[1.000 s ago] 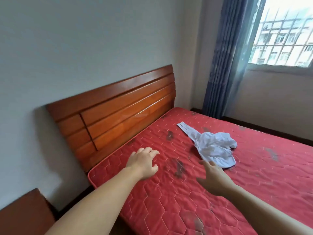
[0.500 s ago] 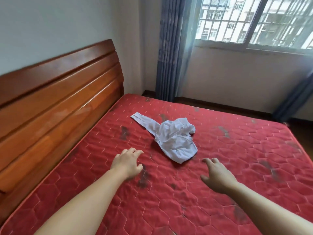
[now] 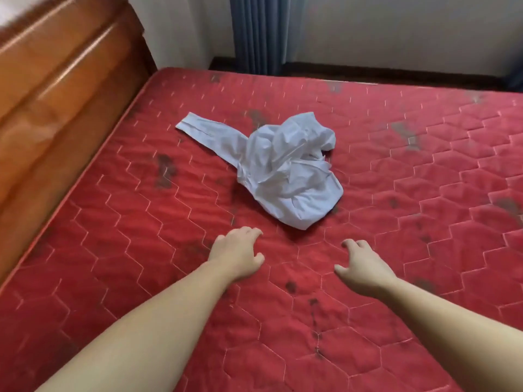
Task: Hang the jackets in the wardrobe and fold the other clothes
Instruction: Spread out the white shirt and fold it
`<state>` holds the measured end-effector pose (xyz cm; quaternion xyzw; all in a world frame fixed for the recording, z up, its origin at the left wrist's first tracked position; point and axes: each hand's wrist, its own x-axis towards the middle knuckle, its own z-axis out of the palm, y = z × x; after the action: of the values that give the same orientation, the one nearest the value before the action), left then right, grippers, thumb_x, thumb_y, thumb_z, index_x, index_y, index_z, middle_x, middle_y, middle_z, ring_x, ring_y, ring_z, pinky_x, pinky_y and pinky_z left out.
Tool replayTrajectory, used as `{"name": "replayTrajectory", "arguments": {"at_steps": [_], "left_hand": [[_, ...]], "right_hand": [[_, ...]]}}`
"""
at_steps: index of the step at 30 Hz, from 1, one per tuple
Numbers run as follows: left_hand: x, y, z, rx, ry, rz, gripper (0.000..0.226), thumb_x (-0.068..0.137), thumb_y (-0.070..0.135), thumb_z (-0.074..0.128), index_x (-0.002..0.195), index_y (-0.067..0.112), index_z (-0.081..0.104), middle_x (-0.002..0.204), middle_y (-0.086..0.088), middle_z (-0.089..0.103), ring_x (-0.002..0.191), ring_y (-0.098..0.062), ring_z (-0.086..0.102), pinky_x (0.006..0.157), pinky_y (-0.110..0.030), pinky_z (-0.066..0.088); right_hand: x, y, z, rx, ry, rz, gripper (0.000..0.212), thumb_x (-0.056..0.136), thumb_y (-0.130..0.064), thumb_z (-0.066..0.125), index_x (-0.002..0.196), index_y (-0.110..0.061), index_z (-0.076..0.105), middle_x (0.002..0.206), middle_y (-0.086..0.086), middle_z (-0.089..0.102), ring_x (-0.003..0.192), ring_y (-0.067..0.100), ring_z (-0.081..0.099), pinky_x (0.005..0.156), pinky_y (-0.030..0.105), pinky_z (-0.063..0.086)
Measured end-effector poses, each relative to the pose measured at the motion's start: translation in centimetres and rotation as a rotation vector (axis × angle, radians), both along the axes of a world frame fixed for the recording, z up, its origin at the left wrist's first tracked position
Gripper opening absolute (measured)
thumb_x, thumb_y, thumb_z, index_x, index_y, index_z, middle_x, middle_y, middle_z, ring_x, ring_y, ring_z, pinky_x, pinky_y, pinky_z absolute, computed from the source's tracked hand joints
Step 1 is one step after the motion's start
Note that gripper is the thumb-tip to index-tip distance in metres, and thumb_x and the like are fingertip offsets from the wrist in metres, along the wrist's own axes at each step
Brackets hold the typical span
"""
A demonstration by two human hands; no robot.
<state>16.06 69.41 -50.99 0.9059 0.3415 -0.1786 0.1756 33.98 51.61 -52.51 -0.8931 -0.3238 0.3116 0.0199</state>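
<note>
Both hands have been brought nearer the crumpled white garment [image 3: 285, 171] on the bed [image 3: 424, 222] — left hand [image 3: 236, 257] and right hand [image 3: 362, 270] empty, fingers spread; garment's type cannot be told.

A crumpled white garment [image 3: 285, 171] is lying on the red quilted mattress [image 3: 424, 193]. The left hand [image 3: 236, 254] and right hand [image 3: 363, 268] are hovering near it, empty, fingers [image 3: 252, 232] loosely spread.

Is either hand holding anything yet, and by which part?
Nothing is held. The left hand and right hand are both open and empty, short of the crumpled white shirt on the red quilted mattress.
</note>
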Motion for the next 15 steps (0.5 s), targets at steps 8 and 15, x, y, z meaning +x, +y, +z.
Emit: {"name": "replayTrajectory", "arguments": {"at_steps": [8, 15], "left_hand": [[13.6, 6.1, -15.8, 0.104, 0.024, -0.203, 0.044, 0.091, 0.033, 0.051, 0.134, 0.033, 0.05, 0.135, 0.004, 0.056, 0.122, -0.023, 0.054, 0.093, -0.035, 0.038], [14.6, 8.6, -26.4, 0.1, -0.005, -0.117, 0.062, 0.088, 0.061, 0.051, 0.145, 0.044, 0.032, 0.151, 0.006, 0.033, 0.138, -0.025, 0.033, 0.105, -0.056, 0.037]], "right_hand": [[6.5, 11.0, -17.3, 0.174, -0.126, 0.051, 0.067, 0.086, -0.034, 0.061, 0.143, -0.02, 0.028, 0.158, 0.002, 0.01, 0.136, 0.027, 0.032, 0.093, 0.045, 0.042], [7.6, 12.2, -27.3, 0.137, -0.25, 0.061, 0.061, 0.096, -0.055, 0.034, 0.15, -0.045, 0.008, 0.163, 0.004, -0.003, 0.15, 0.024, -0.001, 0.114, 0.062, 0.005]]}}
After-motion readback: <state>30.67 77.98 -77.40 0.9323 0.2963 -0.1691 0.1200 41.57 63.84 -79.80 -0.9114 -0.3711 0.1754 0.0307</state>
